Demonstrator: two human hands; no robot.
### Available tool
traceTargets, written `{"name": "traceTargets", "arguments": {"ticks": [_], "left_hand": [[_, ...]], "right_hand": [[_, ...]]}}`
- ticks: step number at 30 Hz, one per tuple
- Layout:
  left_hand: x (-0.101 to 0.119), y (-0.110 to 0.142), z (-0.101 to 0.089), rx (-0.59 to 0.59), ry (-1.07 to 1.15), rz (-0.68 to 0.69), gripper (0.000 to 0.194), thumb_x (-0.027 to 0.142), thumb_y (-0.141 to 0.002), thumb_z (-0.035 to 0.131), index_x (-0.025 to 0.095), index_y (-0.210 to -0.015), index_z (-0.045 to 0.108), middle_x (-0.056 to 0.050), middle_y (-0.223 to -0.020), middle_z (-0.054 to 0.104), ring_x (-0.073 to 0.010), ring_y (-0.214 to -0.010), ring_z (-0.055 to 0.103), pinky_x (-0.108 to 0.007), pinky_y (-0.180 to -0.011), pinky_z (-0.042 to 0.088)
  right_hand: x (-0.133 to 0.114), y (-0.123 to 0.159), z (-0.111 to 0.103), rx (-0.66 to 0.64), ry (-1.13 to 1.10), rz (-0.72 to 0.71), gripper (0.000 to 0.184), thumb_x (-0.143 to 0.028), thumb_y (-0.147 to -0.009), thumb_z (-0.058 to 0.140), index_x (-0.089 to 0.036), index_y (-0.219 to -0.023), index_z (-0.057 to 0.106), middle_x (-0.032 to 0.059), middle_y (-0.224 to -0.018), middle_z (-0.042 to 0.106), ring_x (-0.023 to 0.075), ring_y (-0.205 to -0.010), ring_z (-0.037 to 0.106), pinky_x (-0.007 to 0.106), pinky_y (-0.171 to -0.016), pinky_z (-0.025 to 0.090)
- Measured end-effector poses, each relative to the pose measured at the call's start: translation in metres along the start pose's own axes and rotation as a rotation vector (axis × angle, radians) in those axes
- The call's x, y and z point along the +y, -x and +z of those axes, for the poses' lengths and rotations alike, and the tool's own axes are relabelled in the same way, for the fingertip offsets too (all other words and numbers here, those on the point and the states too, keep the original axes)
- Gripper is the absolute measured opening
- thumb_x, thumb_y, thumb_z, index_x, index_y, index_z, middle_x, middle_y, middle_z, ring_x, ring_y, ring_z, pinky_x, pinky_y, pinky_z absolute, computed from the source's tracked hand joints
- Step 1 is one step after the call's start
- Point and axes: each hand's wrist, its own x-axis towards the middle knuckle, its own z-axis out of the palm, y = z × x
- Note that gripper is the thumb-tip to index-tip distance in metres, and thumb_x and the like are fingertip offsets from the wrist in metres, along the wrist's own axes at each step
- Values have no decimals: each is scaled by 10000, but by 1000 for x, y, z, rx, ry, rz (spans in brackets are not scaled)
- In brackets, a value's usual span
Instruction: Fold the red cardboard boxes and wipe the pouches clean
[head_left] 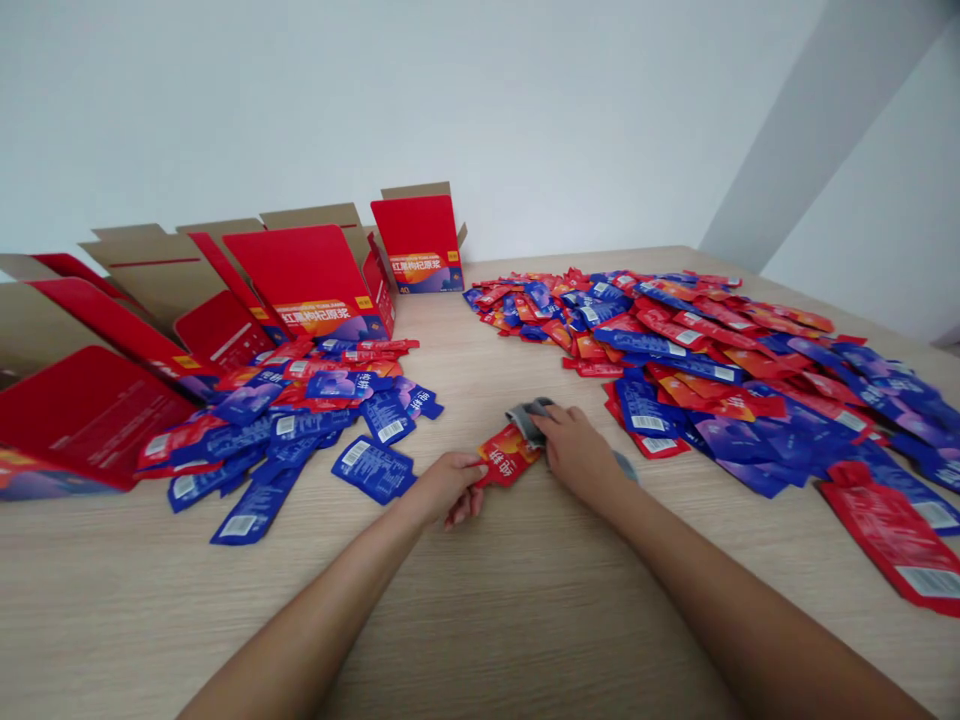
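Note:
A red sachet (504,457) lies flat on the wooden table (480,600) between my hands. My left hand (448,489) pinches its near end with thumb and fingers closed. My right hand (574,452) is closed round a grey cloth or pad (527,417) that rests on the sachet's far end. A heap of mostly blue sachets (300,420) lies to the left of my hands. A much larger spread of red and blue sachets (735,380) covers the table to the right.
Several open red cardboard display boxes (315,280) stand and lie along the back left of the table. One more red box (420,240) stands upright against the white wall. A single red sachet (896,535) lies near the right edge.

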Motion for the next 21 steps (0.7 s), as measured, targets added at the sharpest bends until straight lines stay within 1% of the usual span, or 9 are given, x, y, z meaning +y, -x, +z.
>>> {"name": "traceTargets", "arguments": {"ticks": [3,5,8,11,12,14,16,18,21], "left_hand": [[-6,-1,0,22,110,85,223,383,-730,542,166,-722,491,24,-456,568,-72,-276,416,-161,-279,312],[-9,-2,1,70,181,154,224,367,-723,553,156,-787,515,11,-537,600,-87,-341,483,-182,-312,366],[-8,-3,2,154,210,257,287,261,-696,571,129,-951,585,26,-605,581,-81,-431,522,-180,-364,395],[-3,0,1,142,110,293,448,105,-612,563,123,-1057,612,47,-607,563,-46,-434,478,-157,-402,382],[-2,1,1,126,79,286,489,82,-595,553,123,-1079,605,51,-603,567,-39,-425,465,-152,-406,376],[1,1,1,114,42,258,524,96,-605,552,118,-1129,563,60,-580,564,-39,-400,452,-151,-386,355],[1,0,3,145,3,240,461,166,-646,579,112,-1102,539,77,-534,529,-43,-359,434,-150,-342,312],[-1,-3,4,162,-44,233,337,232,-663,612,128,-975,543,95,-496,492,-40,-316,407,-147,-307,260],[-4,-7,7,179,-66,233,192,244,-667,625,169,-769,481,107,-451,462,-38,-281,384,-141,-290,233]], "right_hand": [[33,-3,2,58,-16,118,469,-52,-790,381,-158,-1206,571,103,-1226,555,246,-1039,485,375,-896,402],[44,-2,5,125,-87,142,468,-64,-791,379,-159,-1210,564,99,-1235,549,236,-1076,482,371,-924,388],[49,-1,6,252,-232,143,441,-94,-795,376,-164,-1183,573,96,-1181,571,222,-1069,495,375,-933,387],[49,-3,5,354,-351,142,405,-132,-797,388,-183,-1144,591,82,-1099,600,221,-1035,515,390,-919,398],[48,-4,4,372,-376,144,402,-139,-796,392,-189,-1141,592,79,-1090,604,223,-1035,516,396,-917,398],[44,-4,3,376,-402,146,406,-137,-793,395,-196,-1144,590,79,-1096,602,227,-1037,516,402,-909,402],[36,-2,1,360,-388,120,421,-126,-790,398,-190,-1164,579,89,-1129,587,234,-1050,505,407,-909,402],[22,3,-3,320,-338,52,442,-111,-791,401,-190,-1197,558,97,-1175,562,242,-1066,485,415,-916,396],[-7,13,-11,230,-246,-85,467,-95,-801,399,-201,-1237,531,101,-1211,537,252,-1068,460,433,-925,388]]}}
